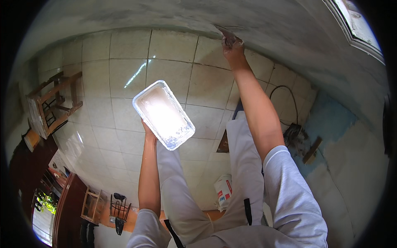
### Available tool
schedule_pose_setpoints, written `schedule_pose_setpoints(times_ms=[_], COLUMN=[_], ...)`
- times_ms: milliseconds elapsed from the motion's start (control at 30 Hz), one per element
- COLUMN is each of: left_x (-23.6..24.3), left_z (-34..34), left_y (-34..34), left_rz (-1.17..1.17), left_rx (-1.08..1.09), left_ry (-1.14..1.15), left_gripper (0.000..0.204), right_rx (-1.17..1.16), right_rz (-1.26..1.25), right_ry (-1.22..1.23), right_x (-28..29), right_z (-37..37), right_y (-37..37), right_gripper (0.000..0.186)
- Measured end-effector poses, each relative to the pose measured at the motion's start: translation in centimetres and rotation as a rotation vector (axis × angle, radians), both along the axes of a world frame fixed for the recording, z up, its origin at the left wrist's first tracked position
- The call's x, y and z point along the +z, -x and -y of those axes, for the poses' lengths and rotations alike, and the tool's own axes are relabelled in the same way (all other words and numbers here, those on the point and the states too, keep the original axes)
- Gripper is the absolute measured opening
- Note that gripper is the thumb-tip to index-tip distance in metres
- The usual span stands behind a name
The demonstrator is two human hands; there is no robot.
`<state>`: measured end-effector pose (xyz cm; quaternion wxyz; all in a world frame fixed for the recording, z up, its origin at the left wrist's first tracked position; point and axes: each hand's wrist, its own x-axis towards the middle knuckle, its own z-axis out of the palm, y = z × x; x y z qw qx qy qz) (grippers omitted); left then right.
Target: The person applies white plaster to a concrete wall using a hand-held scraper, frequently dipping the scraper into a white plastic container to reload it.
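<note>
My left hand (148, 129) grips a white rectangular tub (178, 105) from beneath its left side; its fingers are mostly hidden under it. Pale, wet-looking paste (161, 115) lies inside, washed out by glare, with smears along the lower end. Farther forward and to the right, my arm is stretched out to the grey wall (173, 16). There my right hand (234, 47), smeared with paste, is closed around a flat-bladed scraper (225, 32). Its blade lies against or very close to the wall, and its handle is covered by my fingers.
Tiled floor (95, 109) spreads below me. At the left stands a wooden stool (53, 103). A white bag (224, 190) sits by my leg. To the right are a dark cable (291, 93), a wood block (312, 151) and a blue-patched wall (331, 120). A window (362, 27) is upper right.
</note>
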<state>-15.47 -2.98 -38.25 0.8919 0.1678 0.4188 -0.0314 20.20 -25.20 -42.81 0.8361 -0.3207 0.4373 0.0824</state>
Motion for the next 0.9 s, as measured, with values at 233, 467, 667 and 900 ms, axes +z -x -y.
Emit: schedule_pose_setpoints(times_ms=[233,467,667,900], left_x=[0.4,-0.3,-0.4,-1.4], left_z=[-0.5,0.7,1.0,0.1], left_y=[2.5,2.5,1.8,1.0], left_rz=[-0.031,-0.02,-0.012,-0.006], left_rx=[0.016,-0.016,-0.057,-0.083], left_ry=[-0.052,-0.012,-0.004,-0.026], left_gripper=[0.07,0.071,0.071,0.071], right_rx=[-0.07,-0.212,0.084,0.052], right_rz=[-0.046,0.075,0.078,0.016], right_ry=[-0.085,-0.193,0.035,-0.159], right_x=[6.0,10.4,3.2,-3.4], right_z=[2.8,4.8,1.3,-6.2], right_y=[-0.8,2.4,7.6,4.2], right_gripper=[0.023,0.022,0.025,0.024])
